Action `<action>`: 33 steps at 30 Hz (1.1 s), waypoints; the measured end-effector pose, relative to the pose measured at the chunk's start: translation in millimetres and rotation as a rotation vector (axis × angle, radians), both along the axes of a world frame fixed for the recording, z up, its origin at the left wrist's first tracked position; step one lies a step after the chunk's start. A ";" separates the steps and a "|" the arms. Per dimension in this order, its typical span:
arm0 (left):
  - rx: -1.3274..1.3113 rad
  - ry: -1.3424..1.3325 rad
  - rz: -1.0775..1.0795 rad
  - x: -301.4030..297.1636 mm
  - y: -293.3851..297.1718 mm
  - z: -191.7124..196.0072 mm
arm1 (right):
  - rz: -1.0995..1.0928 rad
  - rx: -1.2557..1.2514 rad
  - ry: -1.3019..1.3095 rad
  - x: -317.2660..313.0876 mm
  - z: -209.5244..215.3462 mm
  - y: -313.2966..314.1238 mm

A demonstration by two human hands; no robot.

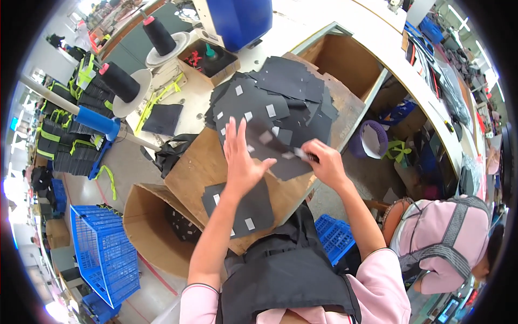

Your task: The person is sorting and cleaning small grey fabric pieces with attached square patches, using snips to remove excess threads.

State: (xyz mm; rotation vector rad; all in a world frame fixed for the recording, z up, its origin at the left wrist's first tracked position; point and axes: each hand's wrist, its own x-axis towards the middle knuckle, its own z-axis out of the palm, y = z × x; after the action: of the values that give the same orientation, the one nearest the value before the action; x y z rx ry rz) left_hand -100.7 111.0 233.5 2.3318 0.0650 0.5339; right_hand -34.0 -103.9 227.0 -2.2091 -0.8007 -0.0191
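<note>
One left hand (pixel 244 162), thumb wide of its fingers, is at the near left of the black panels (pixel 283 81); the right hand (pixel 325 163) grips a blurred dark item (pixel 280 146).

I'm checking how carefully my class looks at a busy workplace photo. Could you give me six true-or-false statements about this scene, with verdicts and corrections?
1. The left hand is open, its thumb held apart from the other fingers. True.
2. The right hand is empty. False: its fingers are closed on a dark item, too blurred to identify.
3. Several of the dark sheets bear small white labels. True.
4. The two large thread cones are white. False: they are black with pink tips.
5. The tall blue crate is right of the open cardboard box. False: it is to the left.
6. Another person is visible at the picture's right. True.
</note>
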 end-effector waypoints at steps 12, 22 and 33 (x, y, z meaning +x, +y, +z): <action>-1.400 0.780 -0.260 -59.1 -59.9 8.2 | -0.462 0.174 -0.074 -108.6 40.9 -47.1; -1.315 0.718 -0.194 -81.9 -79.1 28.7 | -0.260 0.058 -0.175 -140.8 34.3 -48.3; -1.172 0.826 -0.197 -85.6 -74.6 31.7 | -0.086 0.120 -0.120 -133.1 31.4 -65.4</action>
State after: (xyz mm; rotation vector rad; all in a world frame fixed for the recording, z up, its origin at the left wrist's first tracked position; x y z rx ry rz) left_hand -186.3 36.4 265.2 1.2248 0.4048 -0.5071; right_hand -167.1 -169.3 258.4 -2.1428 -0.7490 -0.2379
